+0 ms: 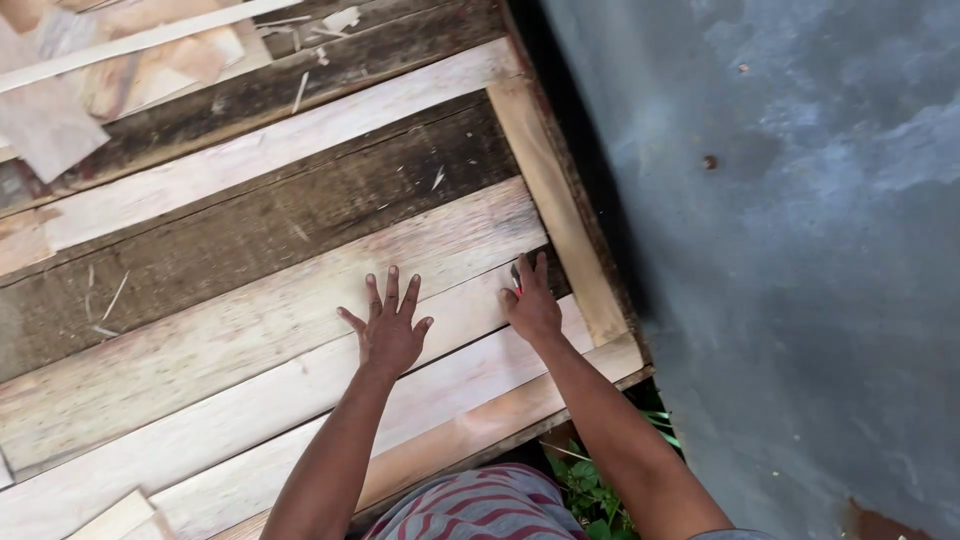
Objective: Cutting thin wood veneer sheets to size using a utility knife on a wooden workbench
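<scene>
My left hand [388, 325] lies flat with fingers spread on a pale wooden plank [250, 325]. My right hand [530, 300] rests on the same run of planks, a little to the right, near a light cross board [555, 200] at the edge. Its fingers pinch a small red object [517, 285], pencil-like, against the wood. Pale and dark weathered planks [280, 225] lie side by side in a slanted row under both hands.
A grey concrete wall [800, 250] rises to the right of the planks, across a dark gap. Green leaves [590, 490] show below the platform edge. Loose boards and offcuts [120, 60] lie at the top left. Wood splinters are scattered about.
</scene>
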